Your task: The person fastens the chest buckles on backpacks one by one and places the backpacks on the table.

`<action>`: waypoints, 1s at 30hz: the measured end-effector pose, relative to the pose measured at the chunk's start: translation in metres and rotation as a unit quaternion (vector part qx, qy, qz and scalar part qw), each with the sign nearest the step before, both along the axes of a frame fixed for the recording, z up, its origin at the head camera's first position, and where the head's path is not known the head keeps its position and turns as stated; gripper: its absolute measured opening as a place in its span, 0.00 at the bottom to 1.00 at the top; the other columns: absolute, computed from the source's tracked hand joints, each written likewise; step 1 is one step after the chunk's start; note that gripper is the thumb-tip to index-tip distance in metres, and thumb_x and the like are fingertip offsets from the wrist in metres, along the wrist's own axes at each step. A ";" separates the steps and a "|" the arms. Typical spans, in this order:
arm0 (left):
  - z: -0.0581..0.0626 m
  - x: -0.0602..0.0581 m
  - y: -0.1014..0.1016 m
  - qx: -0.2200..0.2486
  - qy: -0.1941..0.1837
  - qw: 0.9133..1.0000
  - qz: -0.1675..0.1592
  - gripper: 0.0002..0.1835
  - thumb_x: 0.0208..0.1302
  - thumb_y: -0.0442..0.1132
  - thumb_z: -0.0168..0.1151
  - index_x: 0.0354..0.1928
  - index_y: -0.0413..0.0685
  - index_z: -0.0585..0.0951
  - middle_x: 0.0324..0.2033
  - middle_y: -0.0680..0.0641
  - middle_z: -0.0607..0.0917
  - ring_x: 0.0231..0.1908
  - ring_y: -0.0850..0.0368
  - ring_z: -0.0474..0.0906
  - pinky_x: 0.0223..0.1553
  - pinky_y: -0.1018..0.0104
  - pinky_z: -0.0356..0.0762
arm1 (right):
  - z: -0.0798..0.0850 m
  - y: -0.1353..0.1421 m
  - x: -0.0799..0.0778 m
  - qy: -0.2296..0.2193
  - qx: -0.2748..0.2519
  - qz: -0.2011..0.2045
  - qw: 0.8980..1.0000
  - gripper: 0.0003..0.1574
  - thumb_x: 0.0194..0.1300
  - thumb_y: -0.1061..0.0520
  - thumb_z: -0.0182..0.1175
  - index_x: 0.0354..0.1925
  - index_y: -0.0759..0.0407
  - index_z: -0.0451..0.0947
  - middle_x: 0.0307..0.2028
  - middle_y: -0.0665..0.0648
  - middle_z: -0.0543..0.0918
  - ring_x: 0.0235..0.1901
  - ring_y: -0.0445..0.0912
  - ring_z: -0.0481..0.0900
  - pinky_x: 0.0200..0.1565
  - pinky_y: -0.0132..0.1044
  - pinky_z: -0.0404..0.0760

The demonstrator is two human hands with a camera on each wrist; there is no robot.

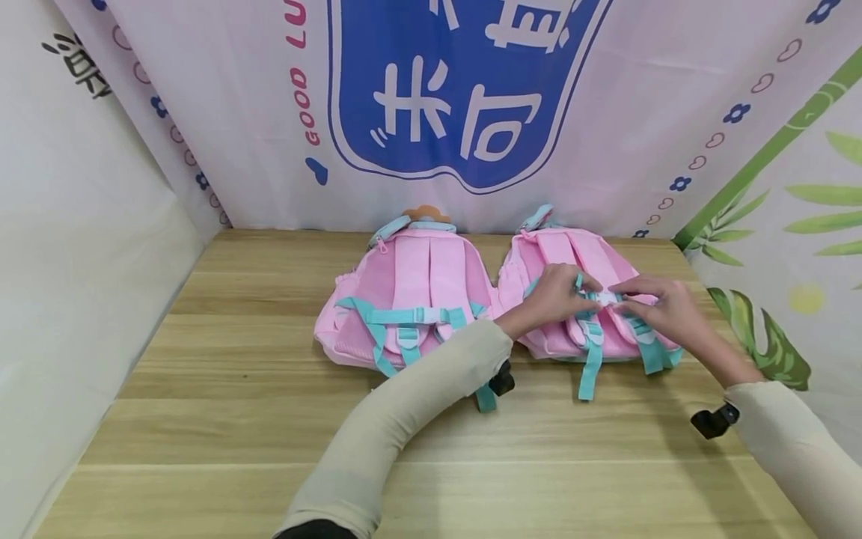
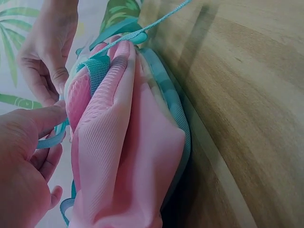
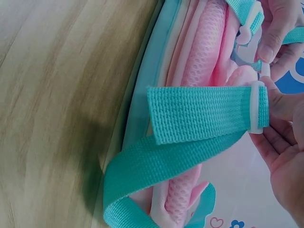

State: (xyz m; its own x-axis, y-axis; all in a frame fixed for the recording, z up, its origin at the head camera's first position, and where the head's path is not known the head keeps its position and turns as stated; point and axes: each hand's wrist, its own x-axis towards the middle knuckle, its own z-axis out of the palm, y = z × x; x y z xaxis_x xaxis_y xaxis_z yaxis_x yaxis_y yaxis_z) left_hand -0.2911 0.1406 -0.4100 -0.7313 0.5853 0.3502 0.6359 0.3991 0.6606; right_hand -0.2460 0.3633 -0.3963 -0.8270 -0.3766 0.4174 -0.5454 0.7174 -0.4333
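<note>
On the right, a pink backpack [image 1: 532, 258] lies with its shoulder straps facing up. Both hands meet over its teal chest strap at a white buckle [image 1: 606, 298]. My left hand [image 1: 554, 296] pinches the left side of the buckle between thumb and fingers, a teal strap end standing up beside them. From the other side my right hand [image 1: 668, 305] pinches the buckle's right part. In the right wrist view, a wide teal strap [image 3: 199, 114] with a white adjuster [image 3: 255, 107] hangs in front of the right hand's fingers.
Beside it on the left lies a second pink backpack [image 1: 380, 277], its teal chest strap [image 1: 397, 316] joined across the shoulder straps. Both bags rest on a wooden table [image 1: 236, 419], near its back edge against a printed cloth [image 1: 256, 150]. Loose teal strap ends [image 1: 587, 378] trail toward the front.
</note>
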 end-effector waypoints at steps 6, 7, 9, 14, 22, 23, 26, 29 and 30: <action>0.001 0.001 -0.002 0.009 -0.014 1.000 -0.003 0.14 0.60 0.42 0.76 0.47 0.47 0.90 0.43 0.53 0.92 0.33 0.69 0.77 0.39 0.84 0.67 | 0.000 -0.002 0.001 -0.002 -0.002 0.001 1.000 0.17 0.52 0.72 0.75 0.41 0.59 0.89 0.38 0.60 0.91 0.41 0.22 0.78 0.43 0.13 0.73; 0.001 0.001 -0.002 0.011 -0.017 1.000 -0.004 0.14 0.60 0.42 0.76 0.47 0.47 0.90 0.43 0.52 0.92 0.33 0.68 0.77 0.39 0.84 0.67 | 0.000 -0.002 0.001 0.000 -0.001 0.001 1.000 0.17 0.52 0.72 0.75 0.41 0.59 0.89 0.37 0.59 0.91 0.40 0.23 0.78 0.42 0.13 0.73; 0.002 0.001 -0.002 0.017 -0.025 1.000 -0.005 0.15 0.60 0.42 0.76 0.47 0.46 0.90 0.43 0.52 0.92 0.34 0.68 0.78 0.39 0.84 0.68 | 0.000 -0.003 0.001 0.001 -0.002 0.003 1.000 0.17 0.52 0.72 0.75 0.41 0.59 0.89 0.37 0.59 0.91 0.40 0.23 0.78 0.42 0.13 0.72; 0.004 0.002 -0.002 0.012 -0.036 0.999 -0.001 0.15 0.60 0.43 0.76 0.48 0.47 0.90 0.44 0.53 0.92 0.37 0.67 0.81 0.40 0.85 0.69 | -0.001 -0.004 0.001 0.001 0.009 0.012 1.000 0.17 0.53 0.72 0.74 0.42 0.59 0.89 0.38 0.58 0.91 0.44 0.17 0.73 0.44 0.11 0.70; 0.017 0.004 -0.006 -0.079 0.019 0.997 0.009 0.13 0.59 0.47 0.76 0.46 0.57 0.90 0.41 0.60 0.91 0.42 0.67 0.80 0.55 0.72 0.65 | -0.001 -0.002 0.001 -0.012 0.077 0.008 0.997 0.16 0.56 0.68 0.74 0.44 0.59 0.88 0.40 0.56 0.91 0.44 0.44 0.85 0.48 0.28 0.80; 0.019 0.005 -0.007 -0.095 0.028 0.995 0.008 0.12 0.59 0.48 0.75 0.45 0.59 0.90 0.40 0.61 0.91 0.44 0.67 0.80 0.57 0.68 0.64 | -0.002 -0.001 0.002 -0.011 0.082 0.009 0.997 0.16 0.55 0.68 0.74 0.44 0.60 0.87 0.40 0.56 0.91 0.44 0.49 0.85 0.49 0.28 0.79; 0.022 0.006 -0.010 -0.134 0.047 0.990 0.003 0.10 0.60 0.49 0.74 0.43 0.61 0.91 0.39 0.63 0.90 0.46 0.65 0.78 0.61 0.60 0.62 | -0.006 0.002 0.003 -0.002 0.086 0.011 0.996 0.17 0.54 0.68 0.75 0.44 0.61 0.87 0.41 0.57 0.91 0.44 0.53 0.86 0.50 0.32 0.80; 0.023 0.006 -0.014 -0.173 0.051 0.984 0.001 0.08 0.60 0.50 0.72 0.40 0.63 0.91 0.37 0.64 0.89 0.45 0.65 0.77 0.63 0.56 0.62 | -0.008 0.003 0.004 0.003 0.086 0.019 0.996 0.20 0.53 0.68 0.75 0.46 0.62 0.86 0.43 0.59 0.90 0.46 0.56 0.86 0.51 0.45 0.83; 0.024 0.007 -0.015 -0.184 0.044 0.982 -0.001 0.09 0.60 0.51 0.72 0.41 0.63 0.91 0.37 0.64 0.89 0.45 0.65 0.77 0.63 0.56 0.61 | -0.008 0.003 0.004 0.001 0.087 0.022 0.996 0.21 0.53 0.68 0.75 0.47 0.62 0.86 0.44 0.59 0.90 0.48 0.58 0.86 0.51 0.52 0.82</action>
State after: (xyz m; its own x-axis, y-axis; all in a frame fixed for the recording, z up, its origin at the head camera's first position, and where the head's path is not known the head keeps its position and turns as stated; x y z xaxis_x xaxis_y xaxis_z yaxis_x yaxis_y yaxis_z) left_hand -0.2842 0.1255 -0.3864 -0.7071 0.6849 0.1758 0.6844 0.6001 0.4141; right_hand -0.2417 0.3663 -0.4046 -0.8072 -0.4796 0.3442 -0.5791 0.7566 -0.3037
